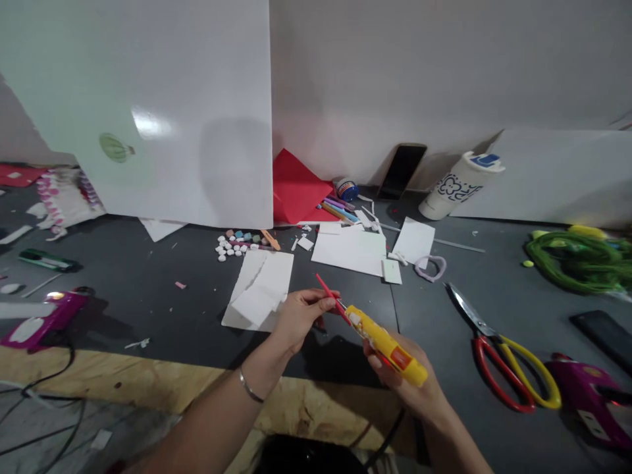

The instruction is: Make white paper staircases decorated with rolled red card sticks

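My left hand (300, 317) is closed, its fingertips pinching a thin red strip (324, 286) over the front part of the dark table. My right hand (405, 375) is wrapped round a yellow glue gun (382, 342), whose metal tip points up and left and meets the strip beside my left fingertips. Whether glue is on the strip is too small to tell. Left of my left hand lies a white card (234, 316) with torn white paper on it. Large scissors (486, 332) with red and yellow handles lie right of my right hand.
Small white pebbles (230, 249), white foam board (345, 253), pens (340, 209) and red paper (299, 187) lie farther back. A white tumbler (454, 187) and a phone (402, 171) lean or stand by the wall. Green cord (567, 263) is right; a green cutter (47, 260) is left.
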Demonstrator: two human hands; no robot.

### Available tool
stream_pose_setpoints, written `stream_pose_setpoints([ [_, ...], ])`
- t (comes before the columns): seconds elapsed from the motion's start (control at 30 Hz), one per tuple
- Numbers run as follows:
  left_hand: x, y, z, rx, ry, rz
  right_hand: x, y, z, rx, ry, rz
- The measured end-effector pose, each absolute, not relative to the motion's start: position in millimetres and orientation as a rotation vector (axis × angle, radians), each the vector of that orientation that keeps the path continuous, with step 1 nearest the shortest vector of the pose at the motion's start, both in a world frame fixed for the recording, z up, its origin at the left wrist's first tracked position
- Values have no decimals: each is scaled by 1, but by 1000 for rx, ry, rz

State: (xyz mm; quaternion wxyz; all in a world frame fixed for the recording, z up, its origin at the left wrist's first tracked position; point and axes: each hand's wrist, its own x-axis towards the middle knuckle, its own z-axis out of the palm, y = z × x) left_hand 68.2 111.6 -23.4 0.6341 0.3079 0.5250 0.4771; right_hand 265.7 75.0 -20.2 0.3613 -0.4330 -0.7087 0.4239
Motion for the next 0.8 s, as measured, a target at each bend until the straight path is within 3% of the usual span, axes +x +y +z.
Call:
stream_pose_setpoints([
  [0.8, 69, 111, -21, 716, 1206, 1081, 269, 77, -20, -1103, -1938, 890],
])
